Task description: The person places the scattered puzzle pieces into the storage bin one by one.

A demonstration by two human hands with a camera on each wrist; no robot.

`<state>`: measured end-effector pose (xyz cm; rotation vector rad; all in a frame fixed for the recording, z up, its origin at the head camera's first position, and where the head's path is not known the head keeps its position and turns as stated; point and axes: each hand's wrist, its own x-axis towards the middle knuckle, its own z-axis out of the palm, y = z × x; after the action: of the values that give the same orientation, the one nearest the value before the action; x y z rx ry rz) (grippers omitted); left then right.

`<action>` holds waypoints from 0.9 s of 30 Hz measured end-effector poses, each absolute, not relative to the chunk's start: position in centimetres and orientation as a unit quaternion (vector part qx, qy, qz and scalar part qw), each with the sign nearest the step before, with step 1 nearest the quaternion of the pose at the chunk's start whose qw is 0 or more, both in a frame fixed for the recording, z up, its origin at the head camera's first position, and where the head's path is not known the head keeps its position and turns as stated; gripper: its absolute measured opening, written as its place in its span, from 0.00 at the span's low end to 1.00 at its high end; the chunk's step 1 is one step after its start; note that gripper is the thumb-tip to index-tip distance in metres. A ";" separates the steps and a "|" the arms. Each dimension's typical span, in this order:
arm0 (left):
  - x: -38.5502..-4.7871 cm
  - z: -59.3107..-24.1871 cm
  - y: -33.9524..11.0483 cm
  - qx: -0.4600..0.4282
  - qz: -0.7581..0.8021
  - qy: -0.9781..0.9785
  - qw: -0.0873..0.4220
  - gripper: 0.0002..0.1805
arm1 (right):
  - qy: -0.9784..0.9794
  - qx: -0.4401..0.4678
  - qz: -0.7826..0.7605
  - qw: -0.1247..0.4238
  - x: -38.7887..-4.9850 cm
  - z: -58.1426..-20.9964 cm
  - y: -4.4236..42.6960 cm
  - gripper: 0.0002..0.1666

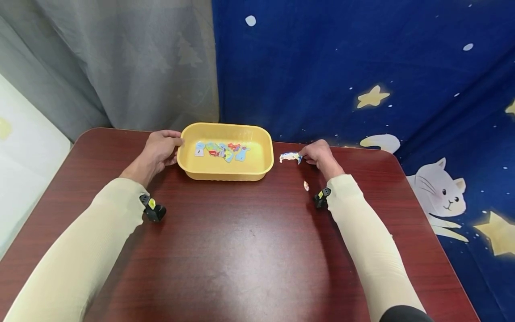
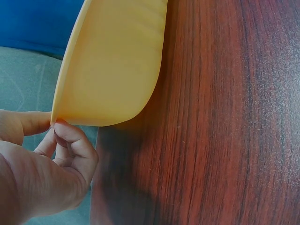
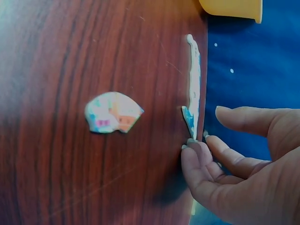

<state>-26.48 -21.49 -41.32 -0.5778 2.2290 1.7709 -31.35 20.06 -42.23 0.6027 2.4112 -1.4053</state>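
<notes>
My left hand (image 1: 158, 150) grips the left end of a yellow plastic basin (image 1: 225, 175); the left wrist view shows thumb and fingers pinching its rim (image 2: 55, 101). Inside lie several flat, colourful pieces (image 1: 241, 155), like map puzzle pieces. Right of the basin, my right hand (image 1: 320, 156) pinches one end of a long, ragged white-and-blue puzzle piece (image 1: 289, 156). In the right wrist view this piece (image 3: 194, 84) shows almost edge-on, fingertips at its lower end. A smaller multicoloured puzzle piece (image 3: 112, 113) lies flat on the table, nearer me than the right hand.
The dark red wooden table (image 1: 225, 250) reaches back to a grey curtain (image 1: 153, 67) and a blue curtain (image 1: 301, 67) with stars and a cat. The basin stands near the far edge. A black camera (image 1: 153, 209) is strapped to each wrist.
</notes>
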 end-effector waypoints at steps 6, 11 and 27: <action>-26.5 -41.5 -21.5 -0.198 0.608 0.759 0.118 0.21 | 0.864 0.189 -0.449 0.129 -31.6 -42.8 19.7 0.07; -26.6 -41.5 -21.6 -0.199 0.610 0.758 0.120 0.21 | 0.905 0.181 -0.368 0.115 -32.1 -43.3 19.6 0.08; -26.6 -41.4 -21.7 -0.196 0.611 0.757 0.123 0.21 | 0.958 0.127 -0.225 0.125 -31.4 -42.6 18.6 0.15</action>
<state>-26.62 -21.73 -41.44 -0.5729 2.2089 1.7825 -31.41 18.56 -42.62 0.3687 2.7912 -0.6571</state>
